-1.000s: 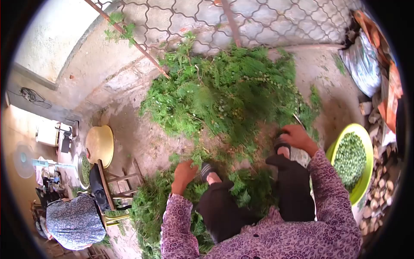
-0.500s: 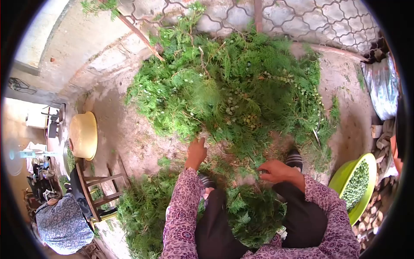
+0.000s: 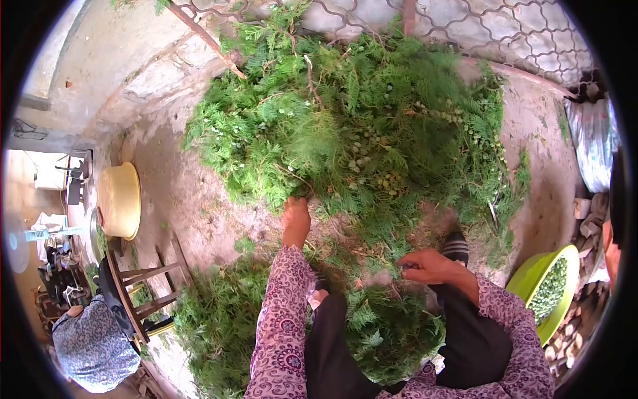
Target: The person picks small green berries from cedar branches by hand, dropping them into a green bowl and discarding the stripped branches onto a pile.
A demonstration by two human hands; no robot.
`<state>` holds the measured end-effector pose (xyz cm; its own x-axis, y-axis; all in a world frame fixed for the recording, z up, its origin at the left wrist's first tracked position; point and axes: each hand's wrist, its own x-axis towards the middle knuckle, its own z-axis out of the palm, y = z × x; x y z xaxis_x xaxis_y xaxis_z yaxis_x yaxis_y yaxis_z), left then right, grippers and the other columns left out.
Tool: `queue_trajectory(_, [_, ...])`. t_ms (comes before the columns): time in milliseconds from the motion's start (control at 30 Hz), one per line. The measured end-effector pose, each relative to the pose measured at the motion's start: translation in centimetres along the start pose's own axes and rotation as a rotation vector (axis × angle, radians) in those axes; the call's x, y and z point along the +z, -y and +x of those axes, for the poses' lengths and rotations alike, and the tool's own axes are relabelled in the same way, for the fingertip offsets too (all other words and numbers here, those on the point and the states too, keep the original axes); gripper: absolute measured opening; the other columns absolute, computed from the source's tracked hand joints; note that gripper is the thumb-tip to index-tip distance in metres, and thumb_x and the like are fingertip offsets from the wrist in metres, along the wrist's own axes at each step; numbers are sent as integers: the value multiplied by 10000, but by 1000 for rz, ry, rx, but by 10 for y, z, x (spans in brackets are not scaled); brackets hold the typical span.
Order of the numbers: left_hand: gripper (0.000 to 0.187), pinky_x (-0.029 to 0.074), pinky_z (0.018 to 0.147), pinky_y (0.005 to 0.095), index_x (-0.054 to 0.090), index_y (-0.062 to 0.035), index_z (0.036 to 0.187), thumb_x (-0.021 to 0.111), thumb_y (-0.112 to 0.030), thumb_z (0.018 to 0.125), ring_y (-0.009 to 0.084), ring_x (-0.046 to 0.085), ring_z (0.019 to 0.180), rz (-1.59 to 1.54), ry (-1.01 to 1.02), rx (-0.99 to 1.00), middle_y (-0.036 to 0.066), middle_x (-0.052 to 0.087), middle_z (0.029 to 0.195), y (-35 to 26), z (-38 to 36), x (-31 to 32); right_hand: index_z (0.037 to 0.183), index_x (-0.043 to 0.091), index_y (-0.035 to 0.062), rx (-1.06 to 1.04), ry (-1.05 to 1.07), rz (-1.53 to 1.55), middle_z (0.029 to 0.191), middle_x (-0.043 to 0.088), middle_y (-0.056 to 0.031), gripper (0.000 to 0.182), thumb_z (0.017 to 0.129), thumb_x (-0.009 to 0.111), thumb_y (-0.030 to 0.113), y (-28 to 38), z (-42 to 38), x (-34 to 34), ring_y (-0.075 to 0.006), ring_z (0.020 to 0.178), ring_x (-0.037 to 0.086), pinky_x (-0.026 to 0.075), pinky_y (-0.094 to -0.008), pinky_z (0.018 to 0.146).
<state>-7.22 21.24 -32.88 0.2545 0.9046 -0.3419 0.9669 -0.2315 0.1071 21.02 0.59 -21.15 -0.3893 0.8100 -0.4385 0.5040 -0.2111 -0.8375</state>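
A large heap of green conifer branches (image 3: 372,126) with pale green cones spreads over the ground before me. My left hand (image 3: 296,219) is at its near edge, fingers bent down and closed on the tip of a conifer branch (image 3: 276,183); the fingertips are partly hidden. My right hand (image 3: 428,266) is held lower, in front of my right knee, with thumb and fingers pressed together. Something small and dark shows at its fingertips, too unclear to name. More cut greenery (image 3: 392,332) lies between my legs, below the right hand.
A green basin (image 3: 525,276) of small green cones stands at right, beside chopped wood (image 3: 565,342). Left are a yellow basin (image 3: 119,199), a wooden stool (image 3: 149,292) and another person (image 3: 96,346). Greenery (image 3: 219,326) lies left of my legs; a metal lattice (image 3: 512,33) stands behind the heap.
My left hand has reached forward and slightly left, to the heap's edge, and its fingers have closed down there. My right hand has stayed nearly in place. The view has shifted slightly.
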Motion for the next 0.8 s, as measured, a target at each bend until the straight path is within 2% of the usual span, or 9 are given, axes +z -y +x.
queue_trajectory(67, [234,454,727,432,537,-94,988,562,-166,768,334,507,925,-7,-81,35,150,480,971,1,4,7,987,572,39,22,11,40,743,588,-133,351,758,570,306,-1,0,0,-229,655,577,449,-327,590])
queue_trajectory(167, [245,452,707,439,551,-118,975,591,-192,744,317,529,884,-104,-76,-105,150,493,961,-17,-1,-6,985,565,36,-18,-18,72,733,579,-130,344,765,566,300,-8,-2,2,-213,644,568,446,-319,588])
queue_trajectory(367, [229,453,727,409,544,-133,978,567,-194,757,312,537,896,-137,-23,-178,157,498,1007,-19,2,2,996,552,28,-11,7,132,752,575,-140,338,775,564,285,-13,-4,6,-197,647,563,444,-311,589])
queue_trajectory(567, [225,453,672,385,551,-95,957,565,-171,746,304,558,803,-297,-206,-27,155,546,907,-8,-13,11,1020,534,20,-31,54,140,764,585,-118,337,806,545,280,-14,-3,3,-190,662,571,455,-305,606])
queue_trajectory(600, [225,453,672,385,551,-95,957,565,-171,746,304,558,803,-294,-204,-26,155,546,907,-10,-23,10,1041,522,31,141,63,472,806,580,-97,333,827,526,287,-10,-2,1,-182,707,569,458,-301,627])
queue_trajectory(633, [202,456,657,349,571,-65,919,581,-140,732,263,558,765,-528,-179,-12,143,560,837,-18,-38,5,1061,509,43,314,70,803,849,575,-76,329,848,508,293,-8,0,-1,-175,752,567,462,-297,648])
queue_trajectory(667, [180,459,642,313,591,-35,882,598,-109,717,222,559,728,-759,-150,1,131,573,767,-27,-54,0,1061,509,43,314,71,809,849,575,-76,329,848,508,293,-11,3,-2,-175,752,567,462,-297,648])
queue_trajectory(733, [187,448,621,262,592,-41,886,610,-58,701,171,548,699,-1004,-97,156,91,564,756,-56,-85,1,1150,444,41,371,26,1324,1004,548,-84,327,885,445,233,-14,13,-1,-185,890,547,467,-331,727])
queue_trajectory(800, [209,456,639,279,584,-43,902,615,-34,696,192,560,739,-890,-27,385,88,566,793,-95,-115,-20,1105,465,51,434,13,1347,988,530,-62,315,875,468,265,-13,24,2,-171,911,528,466,-321,722])
